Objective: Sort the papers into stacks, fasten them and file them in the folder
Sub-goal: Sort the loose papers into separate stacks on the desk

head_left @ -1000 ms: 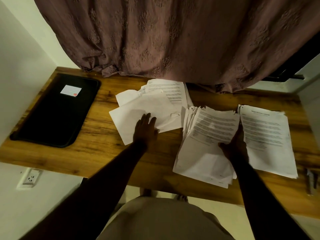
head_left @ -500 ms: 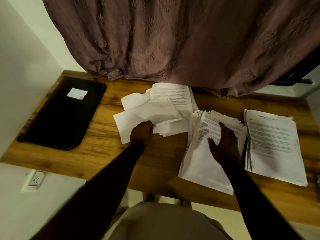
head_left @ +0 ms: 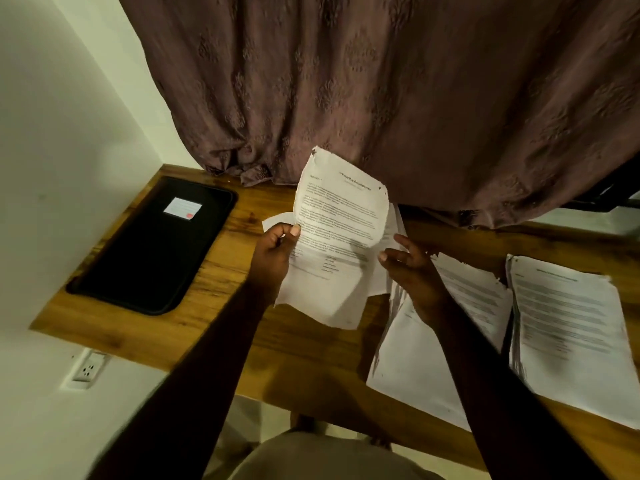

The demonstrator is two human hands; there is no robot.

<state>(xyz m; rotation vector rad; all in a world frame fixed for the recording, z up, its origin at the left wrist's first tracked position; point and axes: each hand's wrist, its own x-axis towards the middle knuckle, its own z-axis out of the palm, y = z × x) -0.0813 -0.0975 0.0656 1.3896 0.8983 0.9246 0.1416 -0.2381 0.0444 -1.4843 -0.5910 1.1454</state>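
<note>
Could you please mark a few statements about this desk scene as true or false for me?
1. The left hand pinches the printed sheet by its left edge. True.
2. The black folder lies open with papers inside. False: it is shut, with a white label on its cover.
3. The middle stack and the right stack lie side by side on the table. True.
4. The right hand presses flat on a stack. False: it hovers by the sheet's right edge, fingers spread.
</note>
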